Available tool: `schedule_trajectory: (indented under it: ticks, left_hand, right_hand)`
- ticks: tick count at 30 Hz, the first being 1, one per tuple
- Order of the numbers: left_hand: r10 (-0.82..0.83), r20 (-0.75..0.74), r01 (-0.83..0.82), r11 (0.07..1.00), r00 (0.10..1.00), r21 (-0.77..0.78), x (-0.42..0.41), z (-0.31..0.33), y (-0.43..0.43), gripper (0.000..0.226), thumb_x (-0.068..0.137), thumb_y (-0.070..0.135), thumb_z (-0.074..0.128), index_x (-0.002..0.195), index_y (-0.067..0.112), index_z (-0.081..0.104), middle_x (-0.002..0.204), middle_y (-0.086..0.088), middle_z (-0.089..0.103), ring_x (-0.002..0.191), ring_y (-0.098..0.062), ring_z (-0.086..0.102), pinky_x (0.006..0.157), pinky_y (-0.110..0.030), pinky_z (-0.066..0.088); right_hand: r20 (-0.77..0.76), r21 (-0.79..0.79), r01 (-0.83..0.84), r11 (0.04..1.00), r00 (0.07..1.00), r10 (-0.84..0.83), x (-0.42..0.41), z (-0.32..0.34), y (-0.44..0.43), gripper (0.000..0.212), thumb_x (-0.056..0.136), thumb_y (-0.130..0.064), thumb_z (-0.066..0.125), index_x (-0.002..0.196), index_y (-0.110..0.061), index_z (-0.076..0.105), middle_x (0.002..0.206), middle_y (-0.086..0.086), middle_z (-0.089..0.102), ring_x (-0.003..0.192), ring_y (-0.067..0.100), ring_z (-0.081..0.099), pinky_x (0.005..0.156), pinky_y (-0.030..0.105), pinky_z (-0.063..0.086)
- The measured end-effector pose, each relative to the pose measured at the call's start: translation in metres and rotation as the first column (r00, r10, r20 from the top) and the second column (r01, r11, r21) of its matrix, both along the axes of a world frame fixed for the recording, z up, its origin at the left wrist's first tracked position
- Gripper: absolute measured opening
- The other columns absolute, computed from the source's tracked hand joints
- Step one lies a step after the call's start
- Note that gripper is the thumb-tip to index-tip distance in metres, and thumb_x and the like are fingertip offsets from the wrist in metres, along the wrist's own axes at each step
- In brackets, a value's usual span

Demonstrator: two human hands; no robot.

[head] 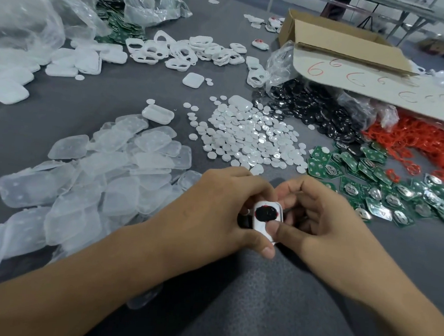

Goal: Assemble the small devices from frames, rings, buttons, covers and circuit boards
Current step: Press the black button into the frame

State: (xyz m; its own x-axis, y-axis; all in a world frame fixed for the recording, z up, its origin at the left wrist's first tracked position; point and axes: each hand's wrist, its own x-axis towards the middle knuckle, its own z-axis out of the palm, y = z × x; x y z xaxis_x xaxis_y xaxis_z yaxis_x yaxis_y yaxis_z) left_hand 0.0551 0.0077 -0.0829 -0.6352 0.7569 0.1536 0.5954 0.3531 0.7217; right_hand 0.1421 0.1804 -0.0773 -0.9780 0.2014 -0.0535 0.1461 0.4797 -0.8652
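Note:
Both hands hold one small white device (pixel 263 223) with a black round button and a thin red ring in its face, low in the middle of the table. My left hand (pixel 220 212) grips its left side, thumb curled under it. My right hand (pixel 317 212) pinches its right side, the thumb pressing on the white face below the button. Around them lie translucent covers (pixel 106 176), small white round buttons (pixel 246 135), black round buttons (pixel 313 108), red rings (pixel 420 143), green circuit boards (pixel 386 188) and white frames (pixel 186 51).
White solid shells (pixel 74 62) lie at the back left beside crumpled clear plastic bags (pixel 30 13). A tipped cardboard box (pixel 353 46) with red writing stands at the back right. Two finished white devices (pixel 259 43) lie near it. The table has a grey cloth (pixel 271 313).

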Motion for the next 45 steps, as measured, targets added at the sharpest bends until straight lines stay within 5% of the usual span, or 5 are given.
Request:
schedule_trajectory:
  ticks: [8, 18, 23, 33, 45]
  left_hand:
    - [0.020, 0.008, -0.020, 1.000, 1.000, 0.021, 0.002, -0.001, 0.001, 0.056, 0.058, 0.051, 0.094, 0.105, 0.034, 0.068, 0.096, 0.017, 0.060, 0.090, -0.001, 0.058, 0.079, -0.024, 0.050]
    - [-0.015, 0.008, 0.015, 0.996, 1.000, 0.093, 0.002, -0.004, 0.002, 0.056, 0.057, 0.036, 0.098, 0.104, 0.030, 0.069, 0.099, 0.015, 0.061, 0.092, -0.004, 0.060, 0.078, -0.022, 0.050]
    - [-0.059, -0.029, 0.062, 0.990, 0.998, 0.128, 0.002, -0.005, 0.002, 0.054, 0.060, 0.031, 0.097, 0.106, 0.030, 0.068, 0.103, 0.017, 0.059, 0.094, -0.002, 0.059, 0.079, -0.015, 0.048]
    - [-0.008, 0.027, 0.004, 0.986, 1.000, 0.168, 0.000, -0.002, 0.001, 0.012, 0.092, 0.028, 0.076, 0.101, 0.028, 0.068, 0.091, 0.015, 0.068, 0.091, -0.003, 0.065, 0.076, -0.017, 0.050]
    - [0.005, 0.178, -0.047, 0.971, 0.984, 0.234, -0.001, -0.004, -0.001, 0.014, 0.096, 0.019, 0.070, 0.105, 0.030, 0.071, 0.095, 0.016, 0.074, 0.092, -0.002, 0.071, 0.080, -0.028, 0.059]
  right_hand:
    - [-0.007, -0.069, -0.059, 0.996, 0.998, 0.059, 0.005, -0.002, 0.007, 0.037, 0.087, 0.005, 0.071, 0.102, -0.029, 0.072, 0.094, -0.003, 0.074, 0.084, 0.030, 0.065, 0.081, 0.046, 0.058]
    - [0.041, 0.004, -0.164, 0.986, 0.986, 0.164, 0.003, 0.003, 0.008, 0.020, 0.090, -0.011, 0.072, 0.099, -0.028, 0.067, 0.085, 0.005, 0.070, 0.081, 0.041, 0.063, 0.076, 0.064, 0.051]
    - [0.075, 0.150, -0.251, 0.956, 0.967, 0.243, 0.003, 0.008, 0.010, 0.016, 0.092, -0.015, 0.068, 0.100, -0.026, 0.061, 0.085, 0.004, 0.069, 0.079, 0.033, 0.064, 0.071, 0.060, 0.051]
    - [-0.020, -0.006, -0.145, 0.989, 0.989, 0.145, 0.010, 0.001, 0.007, 0.022, 0.090, -0.011, 0.072, 0.101, -0.030, 0.068, 0.079, 0.005, 0.069, 0.076, 0.035, 0.064, 0.074, 0.057, 0.054]
    - [-0.102, -0.051, -0.073, 0.996, 0.992, 0.068, 0.008, -0.005, -0.003, 0.029, 0.090, -0.010, 0.071, 0.109, -0.032, 0.067, 0.086, 0.006, 0.072, 0.081, 0.038, 0.066, 0.074, 0.057, 0.053]
